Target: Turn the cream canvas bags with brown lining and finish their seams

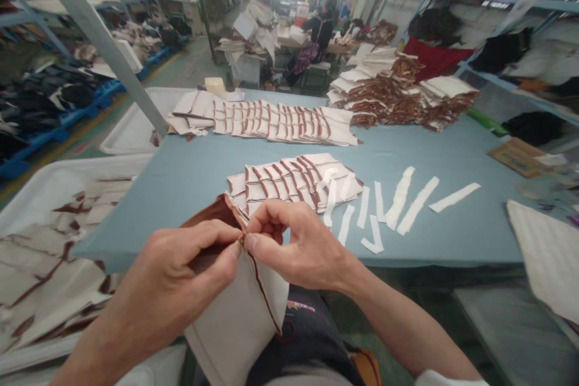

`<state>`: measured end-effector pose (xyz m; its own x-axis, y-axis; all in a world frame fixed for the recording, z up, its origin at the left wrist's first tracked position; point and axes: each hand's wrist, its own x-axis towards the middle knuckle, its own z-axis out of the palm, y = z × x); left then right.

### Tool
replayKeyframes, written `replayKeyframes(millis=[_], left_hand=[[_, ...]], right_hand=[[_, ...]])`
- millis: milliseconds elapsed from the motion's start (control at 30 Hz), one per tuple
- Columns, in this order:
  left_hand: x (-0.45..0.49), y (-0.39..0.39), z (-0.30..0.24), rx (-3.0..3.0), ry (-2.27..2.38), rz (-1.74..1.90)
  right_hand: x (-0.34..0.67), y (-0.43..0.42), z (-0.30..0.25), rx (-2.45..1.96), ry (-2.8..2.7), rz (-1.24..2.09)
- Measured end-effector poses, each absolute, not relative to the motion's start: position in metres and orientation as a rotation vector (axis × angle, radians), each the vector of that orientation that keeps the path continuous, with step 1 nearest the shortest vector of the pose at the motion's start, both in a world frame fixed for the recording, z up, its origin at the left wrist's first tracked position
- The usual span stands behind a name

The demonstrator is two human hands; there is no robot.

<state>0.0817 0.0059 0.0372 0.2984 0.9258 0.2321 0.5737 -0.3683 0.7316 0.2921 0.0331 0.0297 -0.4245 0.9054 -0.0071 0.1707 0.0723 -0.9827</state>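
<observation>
Both my hands meet over the near edge of the blue table (pixel 190 175). My left hand (pixel 181 271) and my right hand (pixel 294 247) pinch the top edge of a cream fabric piece (pixel 239 319) with brown trim, fingertips almost touching. The piece hangs down over my lap. Just beyond my hands lies a fanned row of similar trimmed pieces (pixel 289 184). Several white paper strips (pixel 398 202) lie to the right of it.
A longer row of trimmed pieces (pixel 275 120) lies farther back, with a big heap (pixel 398 93) at the back right. White trays (pixel 40 241) with more pieces stand at the left. A grey post (pixel 104 42) rises at the left. A person works at a far table.
</observation>
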Motion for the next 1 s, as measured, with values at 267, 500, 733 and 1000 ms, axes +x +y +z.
replayKeyframes(millis=[267,500,733,1000], left_hand=[[0.074,0.003,0.031,1.955,1.268,0.846],[0.08,0.006,0.034,1.801,1.326,0.816],[0.075,0.013,0.029,1.516,1.236,0.828],[0.081,0.019,0.025,1.253,1.125,0.841]], right_hand=[[0.293,0.029,0.039,-1.109,-1.792,1.401],[0.289,0.028,0.038,-1.142,-1.803,1.411],[0.288,0.029,0.037,-1.063,-1.782,1.487],[0.292,0.05,0.03,-0.734,-1.697,2.006]])
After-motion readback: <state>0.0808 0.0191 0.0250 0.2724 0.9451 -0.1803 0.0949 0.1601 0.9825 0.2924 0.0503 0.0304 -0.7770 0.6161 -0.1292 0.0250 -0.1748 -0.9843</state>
